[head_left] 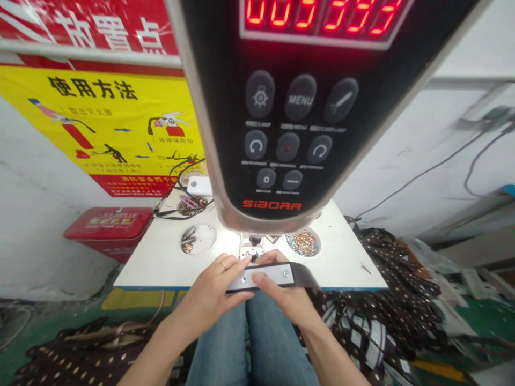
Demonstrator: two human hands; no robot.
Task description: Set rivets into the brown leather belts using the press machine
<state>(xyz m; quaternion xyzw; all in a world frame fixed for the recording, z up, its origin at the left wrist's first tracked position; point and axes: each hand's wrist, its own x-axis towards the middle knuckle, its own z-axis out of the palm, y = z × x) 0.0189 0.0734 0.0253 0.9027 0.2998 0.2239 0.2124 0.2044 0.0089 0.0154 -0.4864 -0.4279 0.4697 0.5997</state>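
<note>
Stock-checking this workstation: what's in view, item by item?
press head: one, black and silver, red display, centre top
poster: one, yellow and red, wall at left
box: one, red, left of table
table: one, white, centre
dishes: three, clear, holding small parts, on table
strap: one, black with white panel, held under press
strap piles: two, dark with pale dots, floor both sides
jeans: one pair, blue, below hands
left hand: one, gold ring, on strap
right hand: one, on strap
</note>
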